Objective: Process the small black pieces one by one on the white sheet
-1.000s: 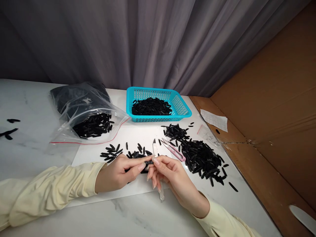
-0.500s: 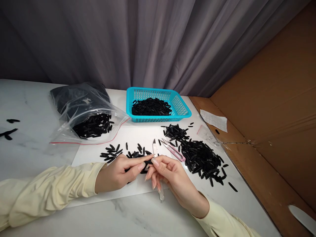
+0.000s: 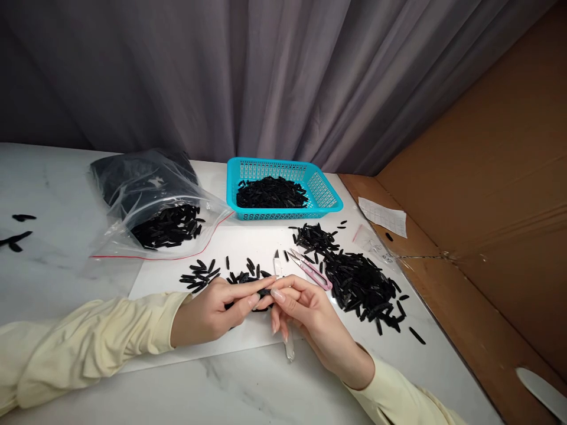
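Note:
Over a white sheet (image 3: 177,342), my left hand (image 3: 224,306) pinches one slim black piece (image 3: 264,292) with pointed ends. My right hand (image 3: 308,313) grips the other end of that piece between thumb and fingers, so the fingertips of both hands nearly meet. The piece is mostly covered by fingers. Beneath my right hand lies a craft knife (image 3: 278,267) with a white handle, its blade pointing away from me. Pink thread snips (image 3: 318,276) rest just to its right. Loose black pieces (image 3: 199,275) of the same sort lie beyond my left hand.
A blue perforated basket (image 3: 283,211) at the back holds many black pieces. Left of it, an open zip bag (image 3: 146,195) spills more. A large heap (image 3: 363,286) lies on the right, near a small clear bag (image 3: 372,242), a paper slip (image 3: 383,216) and a cardboard wall (image 3: 487,177).
The fingers of my right hand have shifted slightly, with a fingertip now tucked under the black piece near my left thumb. Everything on the table stays put.

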Motion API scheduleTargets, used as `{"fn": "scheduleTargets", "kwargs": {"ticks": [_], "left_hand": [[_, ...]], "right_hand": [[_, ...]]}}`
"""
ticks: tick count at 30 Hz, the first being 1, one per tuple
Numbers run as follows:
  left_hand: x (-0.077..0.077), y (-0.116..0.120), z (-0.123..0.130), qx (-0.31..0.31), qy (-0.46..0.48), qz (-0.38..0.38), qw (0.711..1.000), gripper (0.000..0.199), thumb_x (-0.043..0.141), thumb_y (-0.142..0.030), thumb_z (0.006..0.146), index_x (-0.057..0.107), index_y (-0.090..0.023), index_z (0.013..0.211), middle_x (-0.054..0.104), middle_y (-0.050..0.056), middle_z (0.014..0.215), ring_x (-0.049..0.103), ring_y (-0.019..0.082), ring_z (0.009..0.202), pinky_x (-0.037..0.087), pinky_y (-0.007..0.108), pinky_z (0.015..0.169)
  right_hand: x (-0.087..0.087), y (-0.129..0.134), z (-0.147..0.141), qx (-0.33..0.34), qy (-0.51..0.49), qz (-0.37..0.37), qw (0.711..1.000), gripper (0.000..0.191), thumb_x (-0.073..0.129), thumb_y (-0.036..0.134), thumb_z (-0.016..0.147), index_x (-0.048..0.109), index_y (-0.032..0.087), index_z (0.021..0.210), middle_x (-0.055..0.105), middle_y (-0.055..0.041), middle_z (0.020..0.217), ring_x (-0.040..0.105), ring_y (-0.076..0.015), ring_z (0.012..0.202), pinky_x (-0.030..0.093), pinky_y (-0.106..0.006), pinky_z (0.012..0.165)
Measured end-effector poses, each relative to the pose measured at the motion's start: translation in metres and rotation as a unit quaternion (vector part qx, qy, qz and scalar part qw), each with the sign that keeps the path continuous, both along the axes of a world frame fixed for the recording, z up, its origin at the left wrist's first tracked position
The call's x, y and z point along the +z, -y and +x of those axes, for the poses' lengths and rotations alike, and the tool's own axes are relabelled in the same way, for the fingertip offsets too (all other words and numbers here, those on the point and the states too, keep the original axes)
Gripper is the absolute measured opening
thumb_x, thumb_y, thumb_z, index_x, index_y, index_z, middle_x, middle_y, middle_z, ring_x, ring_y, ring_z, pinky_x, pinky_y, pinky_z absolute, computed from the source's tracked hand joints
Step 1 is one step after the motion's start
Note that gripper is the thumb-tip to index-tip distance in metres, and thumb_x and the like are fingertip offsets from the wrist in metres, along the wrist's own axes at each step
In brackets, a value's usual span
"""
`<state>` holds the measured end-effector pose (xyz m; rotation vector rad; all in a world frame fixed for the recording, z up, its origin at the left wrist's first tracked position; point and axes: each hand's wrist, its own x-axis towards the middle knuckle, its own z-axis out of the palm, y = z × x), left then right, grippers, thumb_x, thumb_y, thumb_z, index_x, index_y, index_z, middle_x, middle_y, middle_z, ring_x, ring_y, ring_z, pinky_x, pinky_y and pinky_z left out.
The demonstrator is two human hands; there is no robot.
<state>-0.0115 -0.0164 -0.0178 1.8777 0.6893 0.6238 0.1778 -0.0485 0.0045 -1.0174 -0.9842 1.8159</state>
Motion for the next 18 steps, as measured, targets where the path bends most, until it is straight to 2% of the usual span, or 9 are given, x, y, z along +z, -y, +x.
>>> {"fn": "scheduleTargets", "kwargs": {"ticks": [9,14,18], "left_hand": [[-0.0036,0.0004,-0.0016,-0.001,-0.002,-0.007,1.0,0.047,0.035,-0.024,0.091,0.044,-0.004,0.133,0.028,-0.008,0.047,0.028,0.007,0.04,0.03,0.017,0.04],[-0.0026,0.0001,-0.0003,-0.003,0.023,-0.029,0.999,0.047,0.033,-0.022,0.092,0.043,-0.005,0.134,0.034,-0.007,0.047,0.032,0.007,0.041,0.035,0.016,0.043],[-0.0002,0.0006,0.0005,-0.003,0.028,-0.04,0.999,0.046,0.033,-0.021,0.092,0.044,-0.005,0.133,0.035,-0.007,0.046,0.032,0.007,0.041,0.035,0.016,0.043]], "right_hand": [[0.0023,0.001,0.0007,-0.002,-0.004,0.005,1.0,0.018,0.065,0.031,0.079,0.06,0.015,0.084,0.067,-0.0025,0.063,0.055,-0.0093,0.048,0.043,-0.019,0.043],[0.0026,0.0004,0.0002,-0.009,-0.006,-0.001,1.0,0.019,0.065,0.032,0.078,0.061,0.014,0.084,0.07,-0.0067,0.077,0.057,-0.0096,0.052,0.043,-0.019,0.044],[0.0015,0.0,0.0002,0.0,-0.01,-0.013,1.0,0.02,0.063,0.033,0.08,0.061,0.013,0.082,0.071,-0.0081,0.08,0.059,-0.009,0.051,0.042,-0.018,0.043]]}}
